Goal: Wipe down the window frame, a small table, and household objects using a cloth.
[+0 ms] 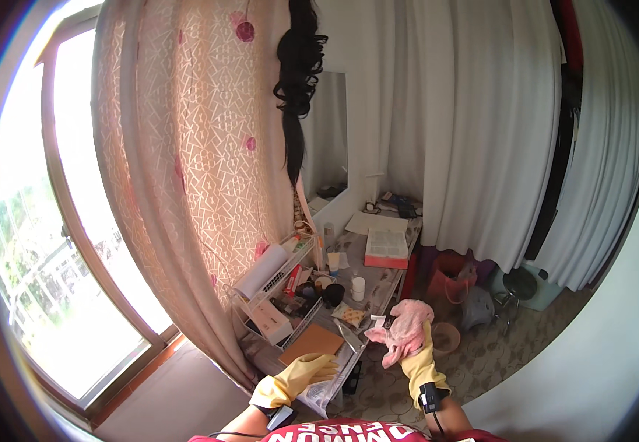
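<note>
Both my hands wear yellow rubber gloves. My right hand is closed on a fluffy pink cloth, which bunches over the fingers and hangs to the right of the table edge. Low at the near end of the table, my left hand has its fingers stretched out, with nothing seen in it. Just beyond those fingertips lies a flat brown book or board; I cannot tell whether they touch it. A patterned packet and a white bottle stand farther along the table.
A white wire rack crowded with small items stands along the table's left side. An open book lies at the far end. Red basket, brown bowl and stool are on the floor to the right. Curtains hang beside the window.
</note>
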Tool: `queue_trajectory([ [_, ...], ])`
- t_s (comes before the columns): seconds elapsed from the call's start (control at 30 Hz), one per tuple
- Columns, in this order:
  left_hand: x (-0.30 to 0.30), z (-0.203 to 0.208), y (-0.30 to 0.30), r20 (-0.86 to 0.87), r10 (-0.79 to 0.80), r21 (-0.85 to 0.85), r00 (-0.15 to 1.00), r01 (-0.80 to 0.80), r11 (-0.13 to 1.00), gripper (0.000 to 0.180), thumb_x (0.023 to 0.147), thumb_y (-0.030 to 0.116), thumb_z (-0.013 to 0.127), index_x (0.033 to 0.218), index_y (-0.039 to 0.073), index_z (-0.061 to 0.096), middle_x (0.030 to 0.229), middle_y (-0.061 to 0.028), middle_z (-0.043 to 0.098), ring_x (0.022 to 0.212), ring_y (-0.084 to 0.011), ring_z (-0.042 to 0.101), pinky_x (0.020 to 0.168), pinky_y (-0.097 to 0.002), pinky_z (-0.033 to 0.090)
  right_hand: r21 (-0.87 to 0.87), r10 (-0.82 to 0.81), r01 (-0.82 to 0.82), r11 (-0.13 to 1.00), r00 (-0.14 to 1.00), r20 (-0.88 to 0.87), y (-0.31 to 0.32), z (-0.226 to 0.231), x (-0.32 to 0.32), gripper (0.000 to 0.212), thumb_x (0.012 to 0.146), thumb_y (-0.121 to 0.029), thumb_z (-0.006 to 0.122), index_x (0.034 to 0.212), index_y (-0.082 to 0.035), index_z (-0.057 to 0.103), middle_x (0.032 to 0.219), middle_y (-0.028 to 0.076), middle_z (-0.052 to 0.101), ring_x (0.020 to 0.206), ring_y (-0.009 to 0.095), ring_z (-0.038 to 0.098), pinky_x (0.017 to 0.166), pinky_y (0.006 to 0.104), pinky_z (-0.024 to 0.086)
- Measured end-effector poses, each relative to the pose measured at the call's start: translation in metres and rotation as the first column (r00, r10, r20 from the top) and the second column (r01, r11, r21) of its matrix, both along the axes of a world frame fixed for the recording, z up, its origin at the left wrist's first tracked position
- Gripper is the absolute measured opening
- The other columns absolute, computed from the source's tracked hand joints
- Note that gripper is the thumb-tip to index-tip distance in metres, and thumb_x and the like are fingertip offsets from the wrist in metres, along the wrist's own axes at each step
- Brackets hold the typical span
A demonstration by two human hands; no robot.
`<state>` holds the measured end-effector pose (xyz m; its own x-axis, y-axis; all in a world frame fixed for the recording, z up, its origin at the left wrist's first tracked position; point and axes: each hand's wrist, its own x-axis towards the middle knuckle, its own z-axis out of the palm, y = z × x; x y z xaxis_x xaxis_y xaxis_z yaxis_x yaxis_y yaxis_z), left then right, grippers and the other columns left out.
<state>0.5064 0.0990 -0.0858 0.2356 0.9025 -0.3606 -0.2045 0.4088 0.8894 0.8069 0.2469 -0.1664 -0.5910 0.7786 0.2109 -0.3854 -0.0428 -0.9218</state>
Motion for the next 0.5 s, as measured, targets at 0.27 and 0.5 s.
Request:
queue_trajectory([
  [0.27,-0.046,-0.003,-0.018,0.008,0.065,0.023,0.998,-0.065,0.998,0.050,0.102,0.033,0.059,0.134,-0.004,0.054,0.128,-0.0197,0.063,0.117,-0.0263,0.063,0.103,-0.0356,0.050,-0.293,0.067,-0.238,0.926,0.867,-0.493,0.008,0.026,-0.039,0.108,0.089,-0.078,0.025,0.149,0.011,0.021,0.148,0.040,0.033,0.138,0.057,0.033,0.117,0.0572,0.028],
  [0.5,-0.073,-0.032,-0.018,0.103,0.133,0.051,0.986,-0.139,0.989,0.045,0.100,0.028,0.061,0.130,-0.006,0.056,0.120,-0.0174,0.067,0.111,-0.0251,0.066,0.100,-0.0341,0.051,-0.375,0.039,-0.489,0.788,0.646,-0.762,-0.005,0.042,-0.064,0.102,0.092,-0.075,0.027,0.149,0.010,0.025,0.151,0.038,0.031,0.137,0.059,0.032,0.115,0.0605,0.029],
])
